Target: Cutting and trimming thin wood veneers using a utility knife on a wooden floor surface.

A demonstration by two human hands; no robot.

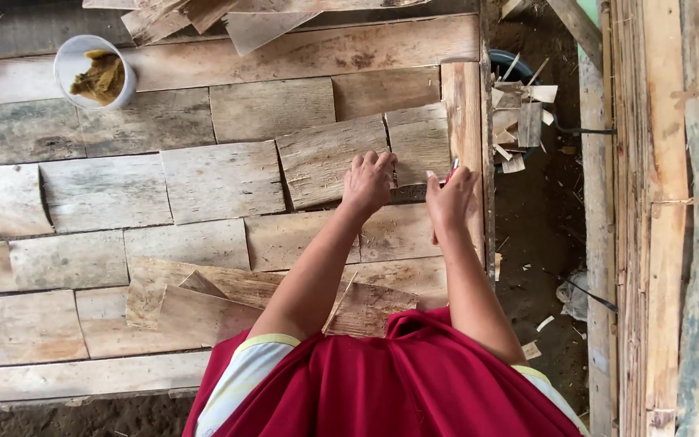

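Observation:
My left hand (368, 182) presses flat on a thin wooden veneer piece (329, 158) laid among other pieces on a board surface. My right hand (451, 198) is closed around a small red-handled tool (453, 168), held at the right edge of a neighbouring veneer piece (418, 142). The tool's tip is hidden by my fingers. Several flat veneer rectangles (220, 180) lie side by side across the boards in rows.
A white tub (95, 71) with brownish paste stands at the back left. Loose veneer sheets (204, 303) lie near my body. A dark basin (519, 113) of wood offcuts sits on the dirt floor at right, beside upright planks (665, 218).

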